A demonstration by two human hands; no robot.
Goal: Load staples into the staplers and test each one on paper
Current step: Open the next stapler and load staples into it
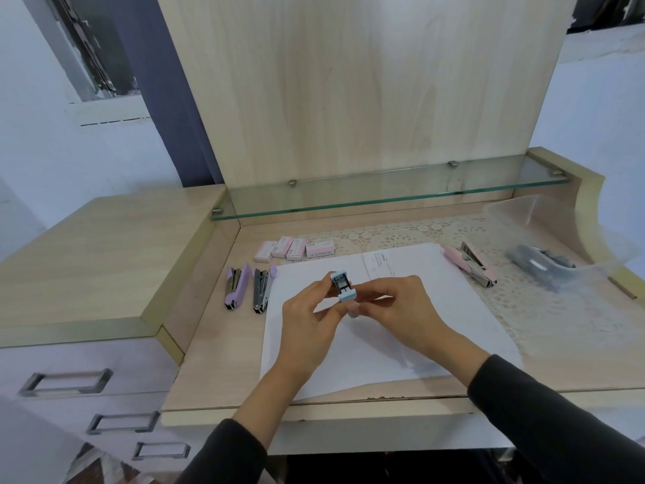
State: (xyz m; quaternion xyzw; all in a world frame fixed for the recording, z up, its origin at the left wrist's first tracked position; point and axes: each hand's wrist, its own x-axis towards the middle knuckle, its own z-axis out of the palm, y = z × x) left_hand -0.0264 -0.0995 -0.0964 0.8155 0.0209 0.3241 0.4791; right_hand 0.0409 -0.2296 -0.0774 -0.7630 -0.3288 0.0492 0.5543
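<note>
You hold the blue stapler up over the middle of the counter, above the white paper that lies spread from the front edge toward the back. Your left hand pinches it from the left with thumb and curled fingers, and your right hand pinches it from the right, fingers bent round its near end. The stapler's metal inside faces you, and it is clear of the sheet. By the counter's left edge lie two staplers side by side, just apart: a purple stapler and, nearer the paper, a second purple stapler showing mostly bare metal. Toward the back edge a row of four pink staple boxes sits just beyond the paper's far left corner. Toward the right edge a pink stapler rests on the lace mat, just beside the paper. Near the back right corner a clear plastic bag holds a dark stapler.
</note>
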